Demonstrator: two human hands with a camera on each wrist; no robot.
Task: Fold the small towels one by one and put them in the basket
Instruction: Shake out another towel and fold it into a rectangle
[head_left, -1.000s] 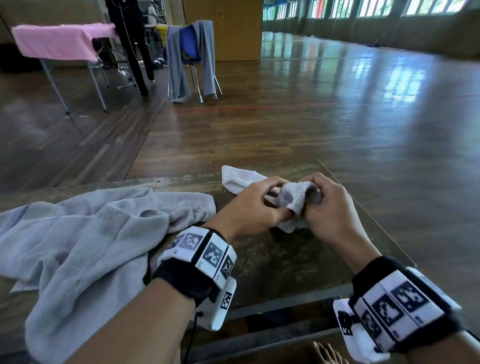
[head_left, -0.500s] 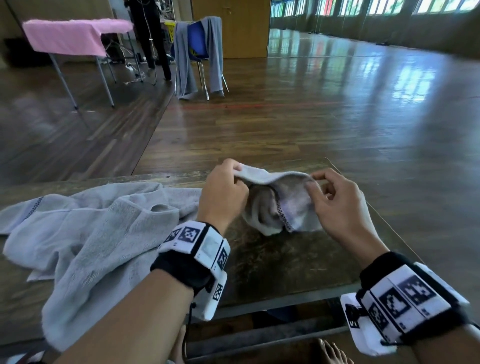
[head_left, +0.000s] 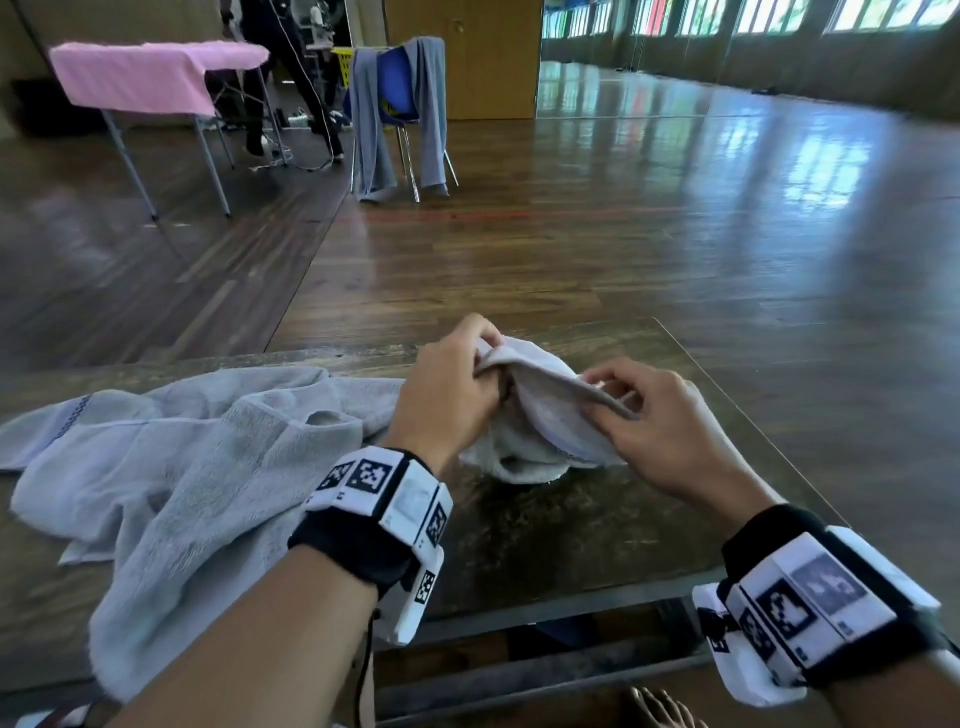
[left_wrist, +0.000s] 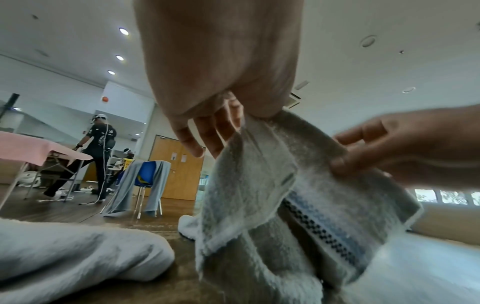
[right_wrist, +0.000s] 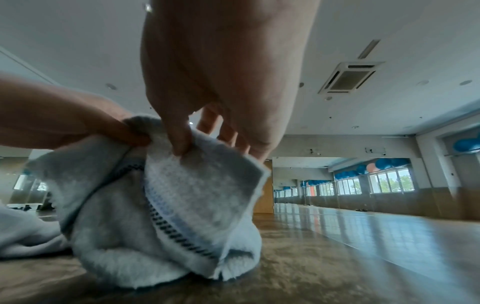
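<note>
Over table (head_left: 571, 545), small towel (head_left: 540, 395) hangs between left hand (head_left: 447, 395) and right hand (head_left: 670, 431), both pinching its edge

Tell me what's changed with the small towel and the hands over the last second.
The small towel, bunched tight between both hands a second ago, is now being drawn open: the left hand pinches one end of its upper edge, and the right hand has slid rightward along it. Its lower part still rests on the table. The big grey towel has not moved.
</note>
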